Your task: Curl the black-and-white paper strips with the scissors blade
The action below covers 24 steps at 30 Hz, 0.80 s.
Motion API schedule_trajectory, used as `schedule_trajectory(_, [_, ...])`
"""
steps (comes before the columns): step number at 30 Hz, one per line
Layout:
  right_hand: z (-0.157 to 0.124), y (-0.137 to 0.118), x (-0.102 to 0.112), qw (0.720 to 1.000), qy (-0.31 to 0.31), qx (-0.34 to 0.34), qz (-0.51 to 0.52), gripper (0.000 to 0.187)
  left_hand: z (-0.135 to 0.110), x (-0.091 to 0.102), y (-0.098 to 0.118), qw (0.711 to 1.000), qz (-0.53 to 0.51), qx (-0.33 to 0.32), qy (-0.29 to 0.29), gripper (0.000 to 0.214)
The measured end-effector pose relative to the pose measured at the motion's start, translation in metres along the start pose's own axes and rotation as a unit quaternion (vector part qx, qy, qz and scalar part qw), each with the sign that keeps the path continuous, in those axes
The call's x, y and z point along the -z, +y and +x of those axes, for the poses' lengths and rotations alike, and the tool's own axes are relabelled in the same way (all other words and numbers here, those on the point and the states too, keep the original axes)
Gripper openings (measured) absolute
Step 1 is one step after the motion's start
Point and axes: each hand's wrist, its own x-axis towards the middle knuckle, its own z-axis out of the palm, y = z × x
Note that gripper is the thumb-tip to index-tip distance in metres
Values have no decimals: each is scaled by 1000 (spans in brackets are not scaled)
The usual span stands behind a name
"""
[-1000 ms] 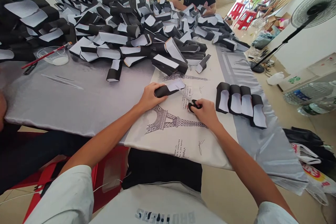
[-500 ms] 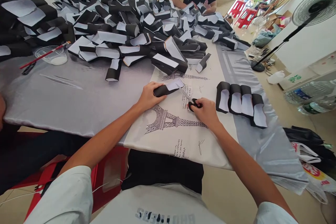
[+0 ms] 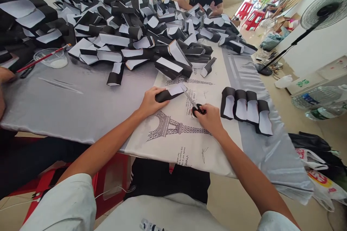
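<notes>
Closer now, the scissors [image 3: 192,101] have their blades at the white end of the paper strip [image 3: 166,95], held against the printed tablecloth [image 3: 173,148] just below the heap of folded strips [image 3: 135,32]. The left hand [image 3: 150,103] wraps its fingers around the strip's black part; the right hand [image 3: 211,119] curls over the black scissor handles, fingers bunched, though how they sit in the loops cannot be told. A row of folded pieces [image 3: 245,110] lies to the right. At far left, a co-worker's hand [image 3: 5,75] has appeared near a red brush [image 3: 43,57].
</notes>
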Motion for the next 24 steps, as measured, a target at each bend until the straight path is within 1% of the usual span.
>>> schedule_trajectory(1, [0, 1, 0, 1000, 1, 3, -6, 45, 0, 0, 0, 1000, 2, 1, 3, 51])
schedule_trajectory(3, [0, 1, 0, 1000, 5, -2, -9, 47, 0, 1, 0, 1000, 3, 0, 6, 51])
schedule_trajectory(7, [-2, 0, -1, 1000, 11, -25, -12, 37, 0, 3, 1, 1000, -1, -11, 5, 51])
schedule_trajectory(10, [-2, 1, -1, 1000, 4, -22, -17, 33, -1, 0, 3, 1000, -10, -24, 10, 51])
schedule_trajectory(11, [-1, 2, -1, 1000, -1, -16, -23, 33, -2, -2, 3, 999, -14, -31, 11, 51])
schedule_trajectory(15, [-2, 0, 0, 999, -10, -7, -38, 44, -3, -8, 4, 998, -17, -52, 6, 53])
schedule_trajectory(20, [-8, -7, 2, 999, 11, -29, -13, 39, -3, -7, 2, 998, -10, -63, 12, 54])
schedule_trajectory(22, [-10, -5, 2, 1000, 2, -19, -11, 38, -3, -6, 3, 998, -11, -67, 14, 54])
schedule_trajectory(24, [-9, -2, 2, 1000, -11, -1, -20, 40, -3, -5, 5, 998, -9, -67, 15, 53])
